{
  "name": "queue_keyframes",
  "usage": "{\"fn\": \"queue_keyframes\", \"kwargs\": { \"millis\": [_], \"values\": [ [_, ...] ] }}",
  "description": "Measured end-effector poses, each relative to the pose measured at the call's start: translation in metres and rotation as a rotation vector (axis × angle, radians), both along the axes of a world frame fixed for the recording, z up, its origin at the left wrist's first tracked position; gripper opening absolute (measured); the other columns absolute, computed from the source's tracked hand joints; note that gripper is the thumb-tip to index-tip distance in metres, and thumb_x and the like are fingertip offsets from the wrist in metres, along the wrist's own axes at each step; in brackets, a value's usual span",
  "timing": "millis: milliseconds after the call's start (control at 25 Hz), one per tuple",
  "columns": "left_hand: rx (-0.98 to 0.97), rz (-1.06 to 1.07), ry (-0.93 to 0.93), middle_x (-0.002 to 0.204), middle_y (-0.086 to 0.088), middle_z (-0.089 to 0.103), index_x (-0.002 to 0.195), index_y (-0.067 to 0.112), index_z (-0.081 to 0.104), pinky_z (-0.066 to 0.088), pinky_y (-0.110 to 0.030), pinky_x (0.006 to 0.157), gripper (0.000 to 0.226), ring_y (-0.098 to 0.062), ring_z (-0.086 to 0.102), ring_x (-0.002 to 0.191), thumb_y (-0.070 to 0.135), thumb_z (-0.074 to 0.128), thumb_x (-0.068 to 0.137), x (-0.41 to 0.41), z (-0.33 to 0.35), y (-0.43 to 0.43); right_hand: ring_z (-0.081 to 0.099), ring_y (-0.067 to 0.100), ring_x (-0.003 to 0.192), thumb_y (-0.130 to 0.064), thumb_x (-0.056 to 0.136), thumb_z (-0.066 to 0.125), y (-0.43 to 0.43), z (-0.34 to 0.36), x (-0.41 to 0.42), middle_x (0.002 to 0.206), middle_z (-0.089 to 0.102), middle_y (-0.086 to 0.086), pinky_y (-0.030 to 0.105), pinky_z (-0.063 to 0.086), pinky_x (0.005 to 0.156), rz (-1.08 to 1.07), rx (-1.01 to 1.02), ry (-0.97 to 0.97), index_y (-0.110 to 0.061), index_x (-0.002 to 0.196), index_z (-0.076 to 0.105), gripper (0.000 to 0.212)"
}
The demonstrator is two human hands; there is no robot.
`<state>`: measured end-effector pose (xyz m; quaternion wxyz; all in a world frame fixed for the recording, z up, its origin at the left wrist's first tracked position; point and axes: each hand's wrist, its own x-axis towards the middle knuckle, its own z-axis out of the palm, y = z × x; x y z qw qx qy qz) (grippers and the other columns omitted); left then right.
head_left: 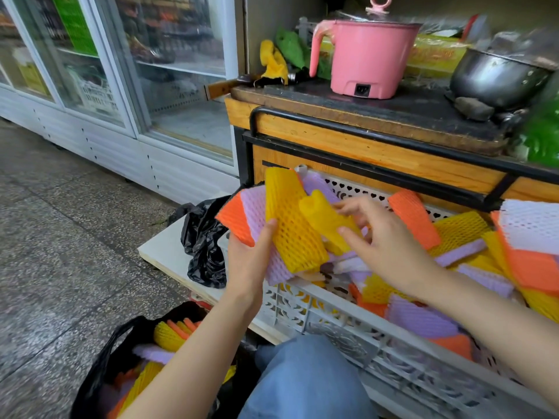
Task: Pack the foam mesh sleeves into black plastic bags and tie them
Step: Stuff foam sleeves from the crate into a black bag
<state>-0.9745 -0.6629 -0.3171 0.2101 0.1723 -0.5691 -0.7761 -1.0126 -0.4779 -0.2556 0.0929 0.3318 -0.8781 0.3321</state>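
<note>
Nearest, below and left of the white crate, an open black bag sits on the floor, partly filled with yellow, orange and purple sleeves. A knee in blue denim is just in front of the crate. The crate holds a loose heap of foam mesh sleeves. Above its left end, the left hand grips a stack of sleeves, thumb on the yellow top one. The right hand, over the crate's middle, pinches a yellow sleeve against that stack. Just left of the crate a crumpled black bag lies on a white board. Behind the crate stands a wooden table bearing a pink pot and a steel pot. A glass-door cooler is far left of it.
</note>
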Motion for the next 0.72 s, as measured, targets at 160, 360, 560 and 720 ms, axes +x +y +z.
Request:
{"fn": "queue_keyframes", "kwargs": {
  "millis": [160, 360, 560, 720],
  "values": [
    [-0.041, 0.189, 0.105, 0.122, 0.003, 0.062, 0.134, 0.018, 0.044, 0.046, -0.039, 0.101, 0.055, -0.01, 0.06, 0.11, 0.026, 0.067, 0.085, 0.015, 0.009, -0.017, 0.052, 0.003, 0.089, -0.025, 0.089, 0.058, -0.031, 0.011, 0.005, 0.114, 0.051, -0.005, 0.017, 0.042, 0.076, -0.087, -0.2, 0.057, -0.02, 0.097, 0.047, 0.015],
    [0.017, 0.126, 0.218, 0.13, -0.003, 0.059, 0.138, 0.016, 0.039, 0.043, -0.044, 0.103, 0.065, -0.017, 0.057, 0.119, 0.035, 0.066, 0.083, 0.035, 0.004, -0.034, 0.026, -0.001, 0.125, -0.037, 0.091, 0.055, -0.091, -0.009, 0.029, 0.138, 0.036, -0.009, 0.01, 0.015, 0.098, 0.161, 0.036, 0.009, -0.021, 0.106, 0.053, 0.022],
    [-0.062, 0.228, 0.098, 0.121, -0.005, 0.062, 0.126, 0.013, 0.04, 0.049, -0.04, 0.095, 0.079, -0.014, 0.061, 0.109, 0.03, 0.085, 0.064, 0.045, 0.001, -0.07, 0.036, 0.001, 0.127, -0.036, 0.096, 0.04, -0.123, -0.023, 0.03, 0.135, 0.044, -0.011, 0.015, 0.029, 0.104, 0.353, -0.035, -0.057, -0.022, 0.118, 0.056, 0.03],
    [-0.111, 0.385, 0.032, 0.107, 0.009, 0.061, 0.118, 0.021, 0.042, 0.049, -0.019, 0.078, 0.059, 0.0, 0.06, 0.095, 0.019, 0.08, 0.073, 0.044, -0.01, -0.097, 0.043, -0.001, 0.118, -0.021, 0.096, 0.049, -0.137, -0.031, 0.014, 0.122, 0.046, -0.011, 0.022, 0.039, 0.099, 0.251, -0.111, -0.157, -0.019, 0.126, 0.044, 0.03]
  ]
}}
